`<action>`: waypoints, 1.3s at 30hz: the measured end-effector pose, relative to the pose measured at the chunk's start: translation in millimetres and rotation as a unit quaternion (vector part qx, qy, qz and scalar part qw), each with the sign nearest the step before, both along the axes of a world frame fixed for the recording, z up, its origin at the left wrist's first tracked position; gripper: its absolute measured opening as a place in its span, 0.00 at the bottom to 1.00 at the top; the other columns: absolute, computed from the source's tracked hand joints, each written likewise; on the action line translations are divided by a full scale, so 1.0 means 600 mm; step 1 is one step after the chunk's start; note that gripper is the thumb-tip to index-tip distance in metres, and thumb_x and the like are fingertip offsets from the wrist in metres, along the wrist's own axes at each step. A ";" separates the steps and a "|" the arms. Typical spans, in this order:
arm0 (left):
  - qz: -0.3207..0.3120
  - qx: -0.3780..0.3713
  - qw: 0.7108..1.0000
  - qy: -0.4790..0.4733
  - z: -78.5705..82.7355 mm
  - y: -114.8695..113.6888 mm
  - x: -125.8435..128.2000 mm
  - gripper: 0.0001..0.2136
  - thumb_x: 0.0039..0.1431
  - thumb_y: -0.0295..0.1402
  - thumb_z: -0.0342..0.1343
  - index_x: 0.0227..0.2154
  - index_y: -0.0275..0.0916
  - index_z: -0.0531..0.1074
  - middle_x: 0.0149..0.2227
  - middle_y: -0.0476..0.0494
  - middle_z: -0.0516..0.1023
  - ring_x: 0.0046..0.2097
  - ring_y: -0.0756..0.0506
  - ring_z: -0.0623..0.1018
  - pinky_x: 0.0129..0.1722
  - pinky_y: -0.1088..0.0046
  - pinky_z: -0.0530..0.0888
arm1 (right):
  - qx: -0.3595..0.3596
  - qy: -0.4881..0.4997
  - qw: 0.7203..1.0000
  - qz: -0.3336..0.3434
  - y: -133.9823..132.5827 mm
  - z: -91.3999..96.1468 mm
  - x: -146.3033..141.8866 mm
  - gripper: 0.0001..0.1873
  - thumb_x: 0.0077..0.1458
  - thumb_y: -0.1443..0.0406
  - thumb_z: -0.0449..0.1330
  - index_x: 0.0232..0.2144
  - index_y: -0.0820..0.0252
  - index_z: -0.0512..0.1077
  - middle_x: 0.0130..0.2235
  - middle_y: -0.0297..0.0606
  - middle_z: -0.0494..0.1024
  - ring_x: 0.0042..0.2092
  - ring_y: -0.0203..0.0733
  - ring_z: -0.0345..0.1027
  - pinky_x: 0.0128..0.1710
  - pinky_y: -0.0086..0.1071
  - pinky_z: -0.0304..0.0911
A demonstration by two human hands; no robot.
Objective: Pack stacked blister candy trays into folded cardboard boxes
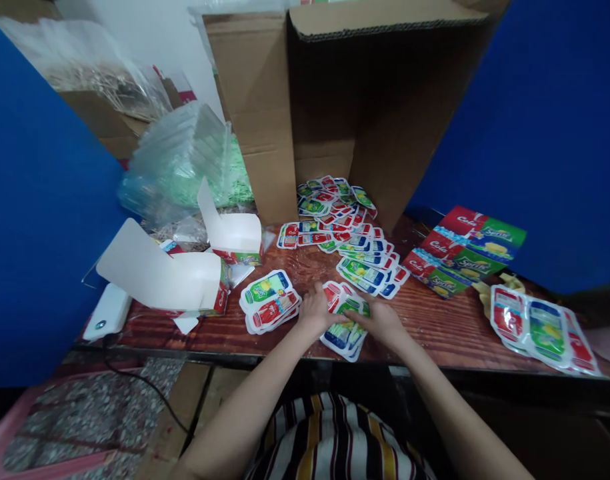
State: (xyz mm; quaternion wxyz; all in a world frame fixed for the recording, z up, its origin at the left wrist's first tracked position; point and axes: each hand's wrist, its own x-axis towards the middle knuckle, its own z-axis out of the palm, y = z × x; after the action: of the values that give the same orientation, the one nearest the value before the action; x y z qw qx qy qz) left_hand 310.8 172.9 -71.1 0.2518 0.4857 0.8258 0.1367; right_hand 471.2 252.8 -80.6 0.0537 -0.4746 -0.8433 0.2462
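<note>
A small stack of flat printed packets (341, 339), in red, green and blue with white edges, lies near the table's front edge. My left hand (317, 313) grips its left side, thumb across the top. From the right, my right hand (382, 323) holds the same stack, its thumb also on top; the fingers underneath are partly hidden. Just left of my hands rests another pile of packets (269, 301). Beyond them, a loose spread of similar packets (362, 257) runs back into the mouth of a cardboard carton (265, 120).
Two opened display boxes (195, 277) with white insides stand at left, near a white device (107, 312) with a cable. Cola and Sprite boxes (467, 250) sit at right, with more packets (542, 330) at the right edge. Clear plastic trays (179, 157) lie behind.
</note>
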 end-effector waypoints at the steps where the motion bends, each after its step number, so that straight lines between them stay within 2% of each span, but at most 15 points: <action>1: 0.003 0.006 1.000 0.003 0.000 -0.005 0.001 0.45 0.41 0.49 0.66 0.58 0.33 0.52 0.56 0.25 0.68 0.56 0.31 0.71 0.50 0.61 0.68 | 0.035 -0.019 0.999 -0.002 0.005 0.009 -0.001 0.28 0.55 0.49 0.57 0.52 0.59 0.70 0.43 0.48 0.78 0.40 0.53 0.74 0.39 0.39 0.66; 4: 0.005 0.005 1.000 0.007 -0.005 -0.016 0.005 0.46 0.44 0.50 0.64 0.61 0.35 0.48 0.57 0.25 0.66 0.56 0.31 0.71 0.51 0.61 0.68 | 0.175 -0.030 0.984 -0.020 0.041 0.029 -0.006 0.27 0.61 0.50 0.50 0.54 0.59 0.69 0.51 0.52 0.73 0.46 0.56 0.71 0.43 0.43 0.65; 6: 0.007 -0.006 1.000 0.009 -0.009 -0.022 0.007 0.47 0.45 0.50 0.63 0.62 0.34 0.47 0.56 0.25 0.67 0.56 0.31 0.71 0.50 0.61 0.68 | 0.246 -0.028 0.969 0.003 0.081 0.031 -0.015 0.32 0.60 0.51 0.52 0.60 0.63 0.62 0.59 0.56 0.65 0.57 0.62 0.61 0.52 0.48 0.61; 8: 0.013 -0.006 1.000 0.015 -0.011 -0.026 0.010 0.47 0.46 0.51 0.62 0.62 0.32 0.48 0.54 0.25 0.67 0.55 0.31 0.72 0.50 0.61 0.68 | 0.251 -0.043 0.966 0.043 0.125 0.026 -0.027 0.38 0.58 0.51 0.54 0.64 0.66 0.53 0.64 0.58 0.55 0.63 0.67 0.50 0.56 0.54 0.55; 11: 0.026 0.021 0.999 0.038 -0.010 -0.031 0.017 0.46 0.47 0.51 0.62 0.62 0.31 0.49 0.54 0.25 0.65 0.53 0.31 0.72 0.50 0.61 0.69 | 0.228 -0.077 0.967 0.089 0.184 0.018 -0.046 0.40 0.59 0.56 0.54 0.67 0.65 0.45 0.66 0.55 0.52 0.66 0.67 0.43 0.57 0.59 0.52; 14: 0.021 0.053 0.995 0.083 -0.006 -0.036 0.026 0.44 0.49 0.50 0.61 0.62 0.31 0.49 0.54 0.27 0.64 0.52 0.32 0.72 0.49 0.60 0.70 | 0.241 -0.119 0.951 0.151 0.219 0.015 -0.062 0.41 0.56 0.63 0.57 0.67 0.65 0.45 0.67 0.54 0.52 0.66 0.66 0.44 0.58 0.60 0.50; 17: 0.003 0.072 0.989 0.129 -0.003 -0.039 0.033 0.42 0.51 0.49 0.60 0.62 0.32 0.50 0.51 0.30 0.67 0.50 0.33 0.73 0.48 0.57 0.70 | 0.238 -0.140 0.941 0.196 0.237 0.012 -0.077 0.36 0.55 0.67 0.56 0.64 0.69 0.52 0.64 0.58 0.57 0.63 0.63 0.53 0.58 0.55 0.51; 20: -0.023 0.096 0.982 0.159 -0.004 -0.041 0.036 0.38 0.52 0.48 0.60 0.61 0.34 0.54 0.53 0.27 0.65 0.52 0.31 0.71 0.49 0.53 0.69 | 0.238 -0.148 0.932 0.230 0.250 0.012 -0.087 0.28 0.60 0.66 0.51 0.61 0.72 0.59 0.61 0.60 0.62 0.58 0.56 0.62 0.56 0.45 0.56; 23: -0.053 0.110 0.978 0.167 -0.006 -0.042 0.038 0.35 0.54 0.47 0.59 0.60 0.34 0.58 0.57 0.24 0.62 0.56 0.27 0.68 0.52 0.50 0.68 | 0.243 -0.147 0.927 0.246 0.267 0.024 -0.090 0.23 0.65 0.63 0.47 0.59 0.68 0.63 0.56 0.57 0.69 0.52 0.51 0.69 0.49 0.37 0.61; 28: -0.081 0.137 0.975 0.154 -0.002 -0.045 0.039 0.30 0.55 0.49 0.57 0.56 0.33 0.64 0.59 0.24 0.61 0.63 0.25 0.59 0.57 0.45 0.63 | 0.266 -0.133 0.930 0.215 0.288 0.065 -0.074 0.17 0.64 0.65 0.47 0.50 0.64 0.70 0.45 0.51 0.78 0.44 0.48 0.73 0.37 0.32 0.61; 30: -0.080 0.175 0.970 0.146 0.002 -0.047 0.038 0.28 0.57 0.47 0.55 0.56 0.34 0.64 0.61 0.26 0.60 0.66 0.26 0.53 0.59 0.44 0.60 | 0.285 -0.116 0.934 0.180 0.289 0.082 -0.064 0.17 0.65 0.65 0.45 0.48 0.64 0.71 0.44 0.50 0.78 0.44 0.49 0.73 0.36 0.32 0.59; 32: -0.085 0.217 0.966 0.114 0.005 -0.045 0.035 0.25 0.60 0.46 0.53 0.56 0.37 0.64 0.61 0.29 0.59 0.66 0.28 0.52 0.60 0.46 0.59 | 0.306 -0.098 0.936 0.140 0.285 0.098 -0.056 0.20 0.66 0.64 0.42 0.50 0.62 0.69 0.47 0.49 0.77 0.46 0.49 0.72 0.35 0.32 0.59; 34: -0.083 0.252 0.963 0.049 0.008 -0.038 0.031 0.23 0.60 0.45 0.53 0.55 0.38 0.66 0.59 0.31 0.62 0.65 0.32 0.57 0.60 0.51 0.61 | 0.322 -0.071 0.940 0.094 0.279 0.109 -0.049 0.21 0.66 0.62 0.41 0.52 0.62 0.68 0.47 0.49 0.77 0.45 0.50 0.72 0.35 0.33 0.58; 36: -0.058 0.281 0.957 -0.047 0.009 -0.024 0.026 0.22 0.59 0.43 0.55 0.53 0.39 0.67 0.55 0.34 0.67 0.60 0.36 0.65 0.59 0.56 0.65 | 0.318 -0.008 0.947 0.050 0.269 0.117 -0.044 0.21 0.65 0.59 0.43 0.49 0.62 0.70 0.43 0.48 0.79 0.42 0.49 0.73 0.35 0.33 0.58; 39: 0.045 0.300 0.922 -0.242 0.011 0.008 0.022 0.25 0.55 0.41 0.61 0.53 0.39 0.65 0.48 0.37 0.73 0.52 0.41 0.74 0.54 0.62 0.69 | 0.265 0.159 0.951 0.009 0.252 0.121 -0.039 0.21 0.64 0.55 0.46 0.42 0.62 0.73 0.32 0.42 0.78 0.34 0.46 0.71 0.32 0.31 0.58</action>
State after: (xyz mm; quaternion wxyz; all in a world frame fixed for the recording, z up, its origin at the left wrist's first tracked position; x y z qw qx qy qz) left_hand 323.8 177.7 -64.7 0.2804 0.4527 0.6809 0.5028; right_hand 447.6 403.9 -7.8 0.3088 -0.3905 -0.8629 0.0868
